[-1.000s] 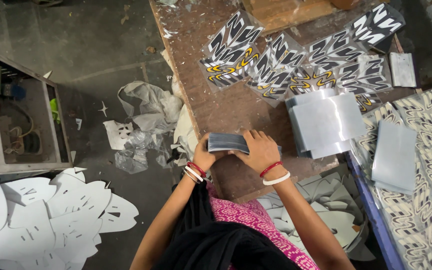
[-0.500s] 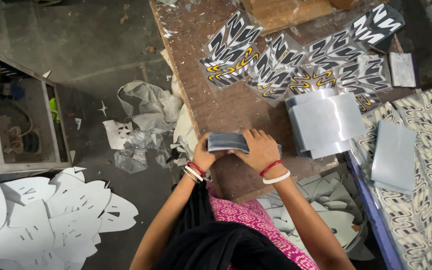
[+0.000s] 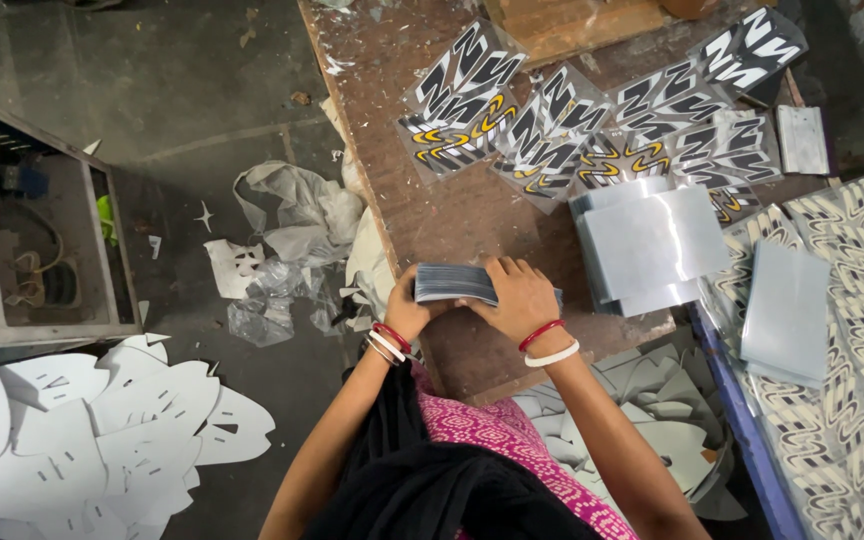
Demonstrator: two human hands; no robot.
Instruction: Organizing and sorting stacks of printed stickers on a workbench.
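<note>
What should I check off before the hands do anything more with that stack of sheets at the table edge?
1. Left hand grips the stack of sheets at its left end: ok.
2. Right hand lies on top of the stack: ok.
3. Stack edges squared up: cannot tell, the hands cover part of it.
4. Stack rests on the wooden table, near its front edge: ok.
5. Silver sheet pile sits apart from the hands: ok.
6. Printed sticker packs lie apart from the stack: ok.

2 hands (image 3: 472,300), 1 card stack (image 3: 455,284), 1 wooden table (image 3: 432,215), 1 silver sheet pile (image 3: 647,245), 1 metal cabinet (image 3: 37,230)
</note>
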